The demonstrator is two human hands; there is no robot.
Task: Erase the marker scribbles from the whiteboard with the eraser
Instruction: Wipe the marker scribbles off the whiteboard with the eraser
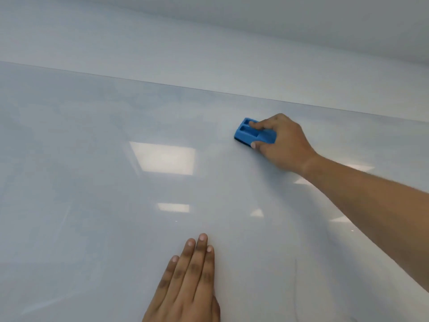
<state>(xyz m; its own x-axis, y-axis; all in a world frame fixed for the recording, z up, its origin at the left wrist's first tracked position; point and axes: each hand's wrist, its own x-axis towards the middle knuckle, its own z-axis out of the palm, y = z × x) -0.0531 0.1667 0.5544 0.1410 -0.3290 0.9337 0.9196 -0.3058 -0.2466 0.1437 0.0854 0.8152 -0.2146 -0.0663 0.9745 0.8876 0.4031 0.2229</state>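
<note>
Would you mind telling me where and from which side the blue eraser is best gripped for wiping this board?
Grip the blue eraser across its two long sides, coming from above its moulded back, as the right hand does: thumb on the near edge, fingers over the far one. Its dark pad lies flat on the whiteboard, so only the back and sides are free.

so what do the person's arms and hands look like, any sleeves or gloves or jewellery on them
Both are bare. The right hand has no glove, ring or watch, and its forearm shows no sleeve up to the frame edge. The left hand is also ungloved and ringless, with short nails; its wrist is out of view.
</note>
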